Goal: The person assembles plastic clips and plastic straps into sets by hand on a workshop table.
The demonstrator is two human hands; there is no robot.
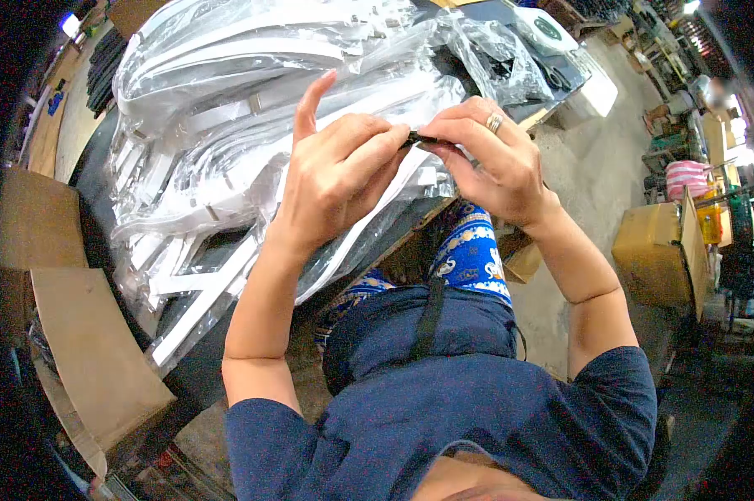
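Note:
Both hands meet above the near edge of the table, pinching a small black piece (413,138) between them. My left hand (339,167) grips its left end with thumb and fingertips, one finger raised. On the other end, my right hand (489,159), with a ring on one finger, closes its fingertips. Beneath and beyond them lies a large heap of white strips in clear plastic bags (201,184). What the black piece is cannot be made out.
An open cardboard box (101,359) stands at the left. Black items in clear plastic (502,67) and a white round-dial device (544,29) lie at the table's far right. Another cardboard box (657,255) is on the floor at the right. A blurred person (715,96) is far right.

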